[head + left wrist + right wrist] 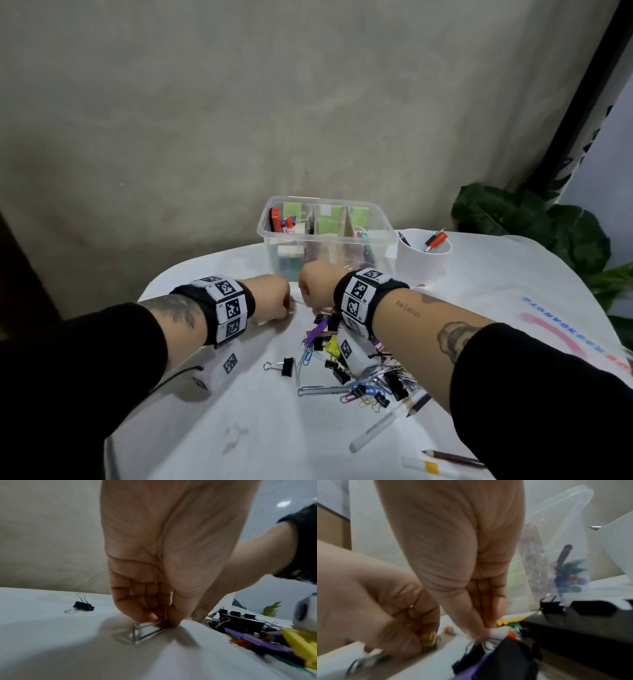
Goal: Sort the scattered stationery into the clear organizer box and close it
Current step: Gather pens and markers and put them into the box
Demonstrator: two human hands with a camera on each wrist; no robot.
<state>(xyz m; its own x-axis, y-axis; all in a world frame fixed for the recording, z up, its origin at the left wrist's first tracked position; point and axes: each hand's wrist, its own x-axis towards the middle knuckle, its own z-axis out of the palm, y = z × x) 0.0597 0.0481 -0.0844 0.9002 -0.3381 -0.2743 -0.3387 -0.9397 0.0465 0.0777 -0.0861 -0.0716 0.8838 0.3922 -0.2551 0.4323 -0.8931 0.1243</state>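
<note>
The clear organizer box stands open at the back of the table, with notes and pens in its compartments. In front of it my left hand pinches large silver paper clips that lie on the white cloth. My right hand is close beside it, pointing down at the far edge of the clip pile. Its thumb and fingertips are pressed together on thin wire paper clips; blur hides the detail.
A lone black binder clip lies left of the pile. A white cup with pens stands right of the box. A white marker, pencils and a white pen lie near the front right. A plant stands behind the table.
</note>
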